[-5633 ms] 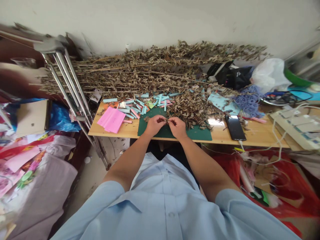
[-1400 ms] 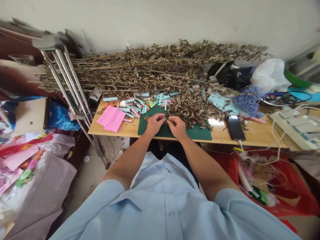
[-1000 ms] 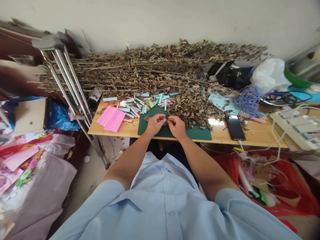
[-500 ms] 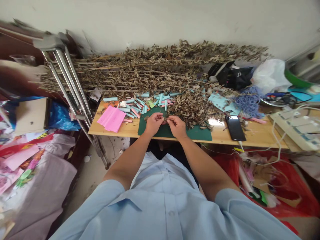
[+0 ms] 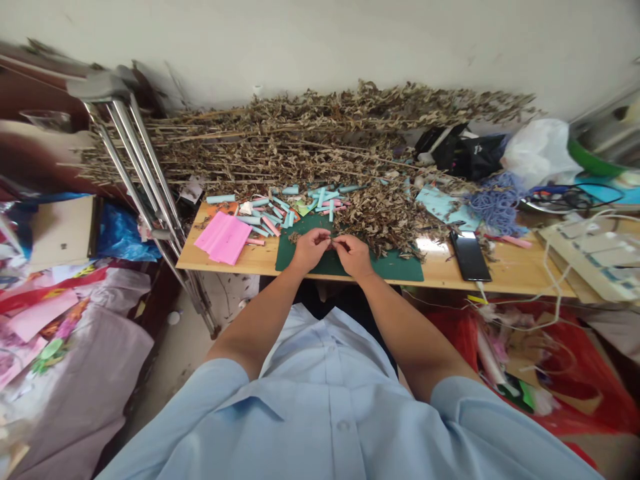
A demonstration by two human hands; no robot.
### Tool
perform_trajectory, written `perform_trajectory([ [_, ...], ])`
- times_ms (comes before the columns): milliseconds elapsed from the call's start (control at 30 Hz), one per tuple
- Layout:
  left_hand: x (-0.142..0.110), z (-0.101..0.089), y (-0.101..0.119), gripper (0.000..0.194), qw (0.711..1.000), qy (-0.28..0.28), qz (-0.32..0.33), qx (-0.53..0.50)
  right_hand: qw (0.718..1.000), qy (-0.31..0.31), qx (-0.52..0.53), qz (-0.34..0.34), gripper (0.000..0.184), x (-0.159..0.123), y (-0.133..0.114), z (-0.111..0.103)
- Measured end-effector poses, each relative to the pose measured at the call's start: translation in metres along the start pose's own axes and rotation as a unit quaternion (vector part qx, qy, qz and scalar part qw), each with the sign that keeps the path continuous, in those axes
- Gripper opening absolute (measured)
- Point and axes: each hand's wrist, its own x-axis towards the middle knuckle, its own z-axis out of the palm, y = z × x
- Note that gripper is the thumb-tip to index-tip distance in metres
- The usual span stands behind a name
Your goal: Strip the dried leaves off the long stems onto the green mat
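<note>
My left hand and my right hand meet fingertip to fingertip over a green cutting mat. Both are closed in a pinch on a small brown bit that looks like dried leaves, mostly hidden by the fingers. Right behind my right hand lies a heap of loose dried leaves, partly on the mat. A few crumbs of leaf rest beside my left hand. Beyond it are several rolled blue and pink paper tubes. Flat pink paper sheets lie farther left on the wooden table.
Long dried leafy stalks line the wall behind. Metal crutches lean at the table's left. On the right are a phone with its cable, blue paper, purple string and a power strip. A red bag sits below.
My left hand has shifted slightly right and its fingers have drawn in. The right hand's fingers have moved slightly left, so the fingertips are closer together. The brown bit between them shows less.
</note>
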Motion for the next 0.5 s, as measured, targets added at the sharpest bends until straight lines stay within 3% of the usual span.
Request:
perform_trajectory([
  [133, 0.0005, -0.0018, -0.0010, 0.023, 1.000, -0.015, 0.020, 0.008, 1.000, 0.005, 0.001, -0.001, 0.014, 0.0010, 0.0013, 0.0000],
  [300, 0.0018, -0.0020, 0.0008, 0.025, 0.999, -0.021, -0.008, -0.039, 0.999, 0.005, 0.031, -0.023, 0.015, 0.0036, 0.0034, -0.0007],
  [500, 0.0028, -0.0023, -0.0007, 0.028, 1.000, -0.013, -0.002, -0.001, 1.000, 0.002, 0.024, -0.008, 0.017, 0.0028, 0.0033, -0.0010],
])
